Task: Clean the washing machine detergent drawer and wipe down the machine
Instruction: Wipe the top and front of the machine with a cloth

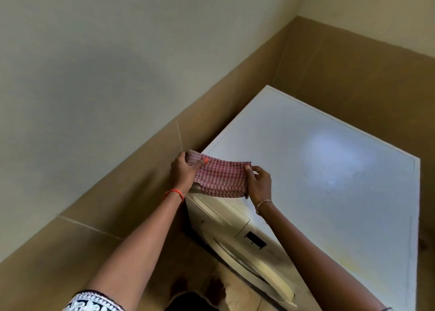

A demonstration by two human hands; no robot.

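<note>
A white front-loading washing machine point(329, 164) stands in the corner, its flat top facing me. A folded red-and-white checked cloth point(221, 176) is stretched in the air over the machine's front left corner. My left hand point(182, 171) grips the cloth's left end, thumb on top. My right hand point(259, 183) pinches its right end. The detergent drawer front point(211, 210) sits closed just below the cloth. The door rim point(254, 268) and a dark display point(255, 240) show lower on the front panel.
Tan tiled walls point(341, 70) close in behind and to the left of the machine, with pale painted wall above. A narrow gap runs between the left wall and the machine. My bare feet point(200, 287) stand on the tiled floor.
</note>
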